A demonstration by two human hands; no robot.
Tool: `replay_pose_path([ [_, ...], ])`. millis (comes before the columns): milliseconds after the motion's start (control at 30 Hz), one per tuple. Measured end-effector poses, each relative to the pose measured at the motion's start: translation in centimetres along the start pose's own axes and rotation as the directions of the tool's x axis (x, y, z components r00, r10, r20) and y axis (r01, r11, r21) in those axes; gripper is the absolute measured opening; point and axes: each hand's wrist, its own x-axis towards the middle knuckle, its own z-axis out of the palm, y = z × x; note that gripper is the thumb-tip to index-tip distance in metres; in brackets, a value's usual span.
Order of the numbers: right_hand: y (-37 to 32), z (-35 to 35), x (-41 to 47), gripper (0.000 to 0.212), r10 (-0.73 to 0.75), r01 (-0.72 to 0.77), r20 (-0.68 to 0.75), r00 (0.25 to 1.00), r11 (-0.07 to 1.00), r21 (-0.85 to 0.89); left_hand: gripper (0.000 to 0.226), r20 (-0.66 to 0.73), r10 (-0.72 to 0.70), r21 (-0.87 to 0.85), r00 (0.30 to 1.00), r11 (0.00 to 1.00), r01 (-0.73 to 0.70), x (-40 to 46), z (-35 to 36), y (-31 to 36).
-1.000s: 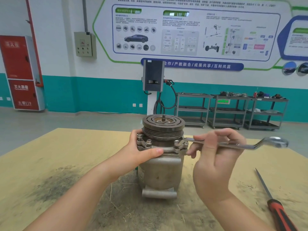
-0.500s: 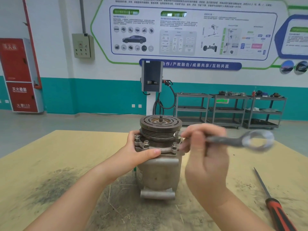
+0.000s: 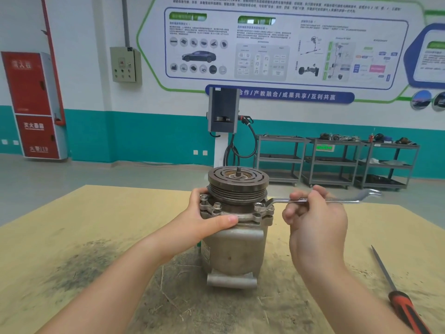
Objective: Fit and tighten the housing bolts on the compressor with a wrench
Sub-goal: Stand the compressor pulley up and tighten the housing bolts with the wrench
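Yellowish board forms the table (image 3: 79, 227) under our arms, smeared with a dark dusty patch on the near left and scattered with bits of dry straw around the middle. Nearest on the right lies a screwdriver (image 3: 395, 292) with a red and black handle, its blade pointing away from us, well apart from everything else.

Just beyond that, in the centre of the table, the compressor (image 3: 234, 247) stands upright on its mounting foot, pulley face up. Our left hand (image 3: 207, 220) grips its flange from the left, thumb laid across the front edge and fingers wrapped round the far side, beside one of the housing bolts (image 3: 217, 205) standing in the flange. Our right hand (image 3: 315, 213) holds the wrench (image 3: 313, 201) by the middle of its shank, fingers curled over it from above. The wrench lies roughly level, its ring end seated over a bolt on the right of the flange, its other end reaching out to the right, blurred.

Farther off, past the table edge, a grey floor runs to a white and teal wall. A charging unit (image 3: 222, 112) with a looped cable stands behind the compressor, metal shelf carts (image 3: 334, 160) to the right, a red fire cabinet (image 3: 33, 104) to the left, and a large printed board (image 3: 286, 44) above.
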Motion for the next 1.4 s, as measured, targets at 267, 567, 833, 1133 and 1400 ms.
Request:
replay_pose_path([
  [267, 1.6, -1.5, -1.7, 0.012, -0.605, 0.887, 0.687, 0.401, 0.444, -0.127, 0.088, 0.009, 0.027, -0.045, 1.0, 0.999, -0.027, 0.1, 0.1, -0.2],
  [567, 0.1, 0.1, -2.8, 0.015, -0.602, 0.902, 0.69, 0.402, 0.391, -0.184, 0.095, -0.028, 0.033, 0.0, 0.999, 0.999, -0.033, 0.8, -0.1, -0.5],
  [833, -1.6, 0.3, -0.7, 0.021, -0.103, 0.107, 0.046, 0.994, 0.989, -0.101, 0.078, 0.009, -0.006, -0.006, 1.0, 1.0, 0.006, 0.1, 0.0, 0.1],
  [1133, -1.3, -0.2, 1.0, 0.02, 0.234, -0.248, 0.114, 0.966, 0.959, 0.136, 0.105, 0.008, -0.002, 0.003, 1.0, 1.0, 0.002, 0.0, 0.0, 0.1],
  [1400, -1.3, -0.5, 1.4, 0.02, 0.181, -0.196, 0.124, 0.976, 0.973, 0.122, 0.084, 0.02, -0.004, -0.008, 1.0, 1.0, 0.004, 0.0, 0.0, 0.1],
])
